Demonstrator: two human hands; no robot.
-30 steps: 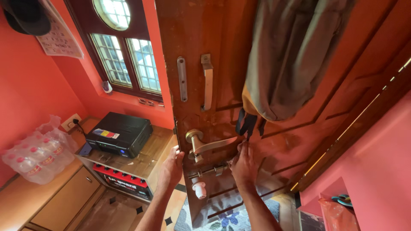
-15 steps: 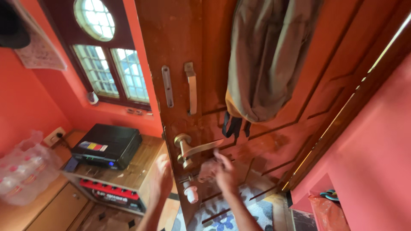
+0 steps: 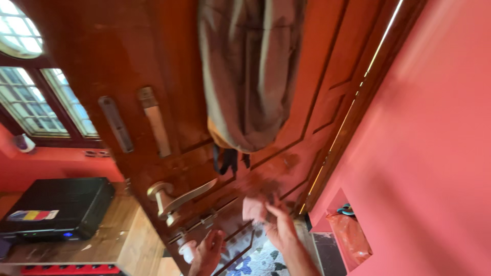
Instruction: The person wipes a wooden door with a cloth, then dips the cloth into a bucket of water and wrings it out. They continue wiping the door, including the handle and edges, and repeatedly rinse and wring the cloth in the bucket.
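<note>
A brown wooden door point(image 3: 169, 61) fills the view, with a brass lever handle point(image 3: 174, 199) and a slide bolt point(image 3: 204, 224) below it. My right hand point(image 3: 280, 227) presses a small pinkish cloth point(image 3: 253, 208) against the door panel to the right of the lever. My left hand point(image 3: 207, 251) lies low on the door face, fingers up, next to a white knob-shaped stopper point(image 3: 185, 251). The picture is blurred by motion.
A grey-green backpack point(image 3: 245, 76) hangs on the door above my hands. At the left, a black box device point(image 3: 56, 207) sits on a wooden cabinet point(image 3: 117, 240) under a window point(image 3: 30, 102). A patterned rug point(image 3: 258, 261) lies below. A wall niche at the right holds an orange bag point(image 3: 350, 236).
The view has swung right and closer to the door. My right hand left the lever's tip and moved down-right with the cloth. My left hand moved from the door's edge to the white stopper.
</note>
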